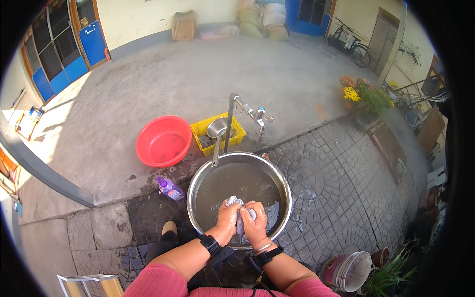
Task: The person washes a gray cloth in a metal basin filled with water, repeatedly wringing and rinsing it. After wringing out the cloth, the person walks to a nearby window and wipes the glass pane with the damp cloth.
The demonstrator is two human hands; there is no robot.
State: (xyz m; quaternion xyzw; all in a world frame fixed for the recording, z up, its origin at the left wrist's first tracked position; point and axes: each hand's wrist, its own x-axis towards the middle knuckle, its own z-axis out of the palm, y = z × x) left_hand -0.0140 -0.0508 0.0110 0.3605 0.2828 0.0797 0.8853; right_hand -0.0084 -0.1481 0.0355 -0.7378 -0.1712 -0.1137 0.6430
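Observation:
Both hands are closed around a wet, pale grey-lilac cloth [234, 201], bunched up over a large round metal basin [288, 208]. My left hand [227, 218] grips it from the left, and my right hand [256, 222] presses on it from the right. A twisted end of the cloth sticks up past my left fingers; more of it hangs between my palms. Murky grey-brown water [237, 180] fills much of the basin. A long-handled metal ladle [218, 128] reaches from the basin's far rim to the yellow crate behind.
A metal tap [259, 120] on an upright pipe stands just beyond the basin. To its left are a yellow plastic crate [237, 138], a red plastic tub [163, 141] and a purple bottle [170, 189]. A worn bucket [349, 271] stands at lower right, near potted plants.

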